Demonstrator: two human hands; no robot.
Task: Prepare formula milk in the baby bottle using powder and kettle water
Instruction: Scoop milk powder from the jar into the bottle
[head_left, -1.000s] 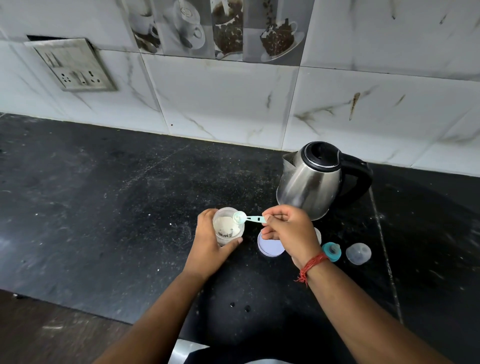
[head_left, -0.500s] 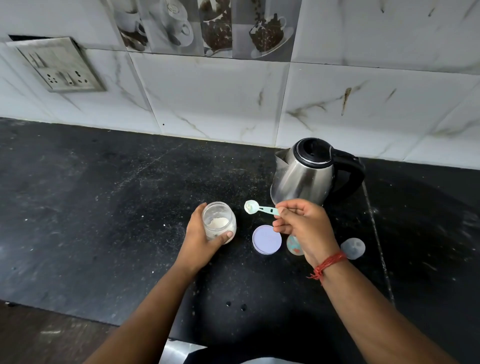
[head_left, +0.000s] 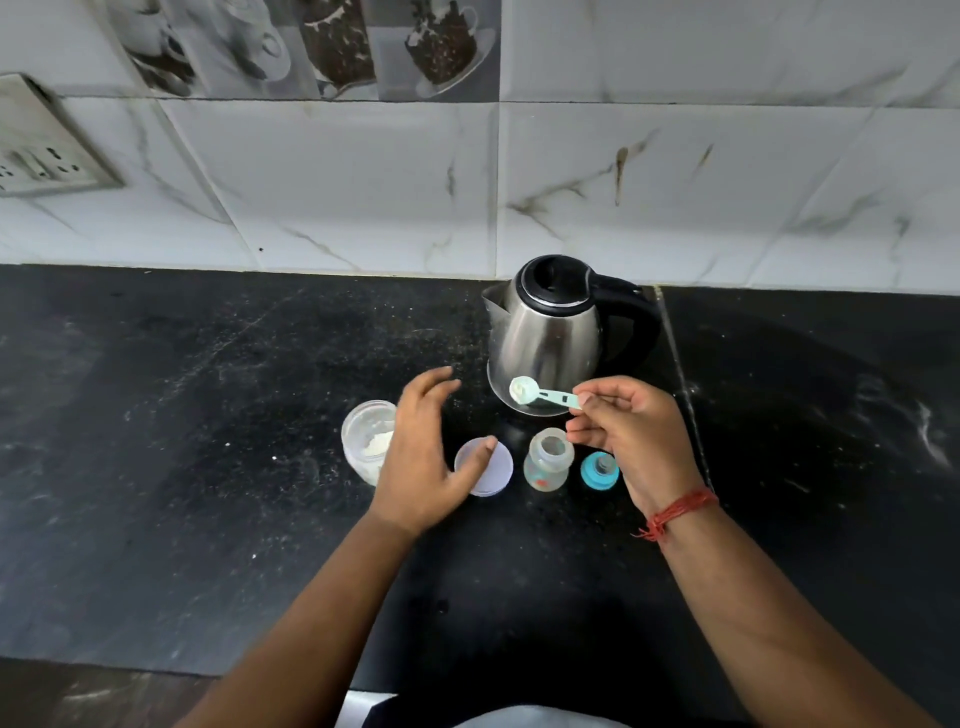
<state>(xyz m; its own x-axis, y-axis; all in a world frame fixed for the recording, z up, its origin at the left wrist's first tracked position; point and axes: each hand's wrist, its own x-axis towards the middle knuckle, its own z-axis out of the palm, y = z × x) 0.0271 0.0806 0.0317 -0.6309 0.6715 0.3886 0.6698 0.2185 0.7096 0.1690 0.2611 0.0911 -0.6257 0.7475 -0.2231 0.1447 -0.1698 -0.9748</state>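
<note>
Right hand (head_left: 634, 441) is pinching the handle of the measuring scoop (head_left: 543, 393), bowl loaded with powder and pointing left, long axis near level. Baby bottle (head_left: 548, 460) is standing open-mouthed on the counter, just below and nearer than the bowl. Left hand (head_left: 423, 457), fingers spread and empty, is hovering beside the powder jar (head_left: 366, 439).

The scene is evenly and softly lit. Dull highlights are carried by the rounded stainless-steel kettle (head_left: 545, 338) and the black speckled stone counter (head_left: 208, 415). The white marble-patterned wall tiles (head_left: 363, 182) are bowed by wide-angle distortion (strongest at the edges), where detail is smeared.
</note>
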